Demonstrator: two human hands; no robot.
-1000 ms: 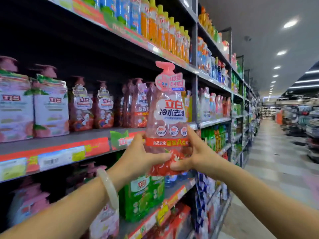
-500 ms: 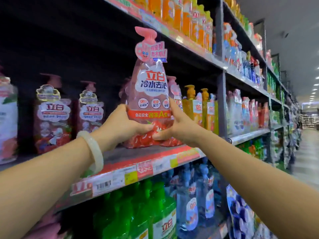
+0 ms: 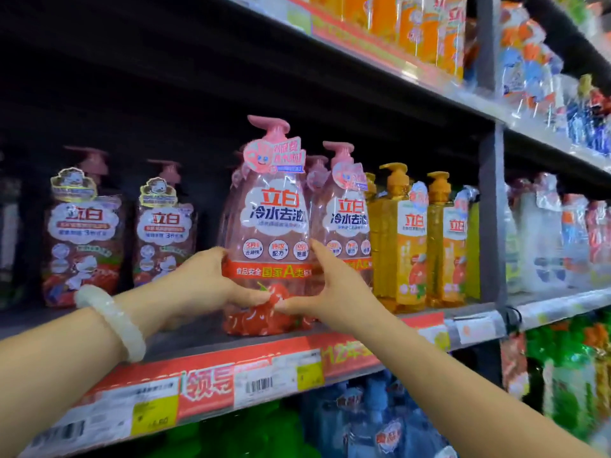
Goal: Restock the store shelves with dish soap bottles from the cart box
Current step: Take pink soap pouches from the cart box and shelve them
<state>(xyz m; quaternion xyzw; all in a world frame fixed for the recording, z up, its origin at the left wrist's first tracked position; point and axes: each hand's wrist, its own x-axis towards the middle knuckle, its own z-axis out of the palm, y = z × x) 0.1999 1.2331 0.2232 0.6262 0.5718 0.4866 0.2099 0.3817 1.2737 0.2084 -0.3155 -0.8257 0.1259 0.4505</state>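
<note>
Now both hands, left hand (image 3: 201,285) and right hand (image 3: 334,292), curl their fingers around the pink soap bottle (image 3: 269,226), upright on the shelf (image 3: 205,338).

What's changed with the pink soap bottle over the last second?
The pink bottle went from held up in the aisle, in front of the shelf edge, onto the shelf, and now stands upright beside a matching bottle. The left hand and right hand still grip its lower part from either side. The yellow bottles have not moved.
</note>
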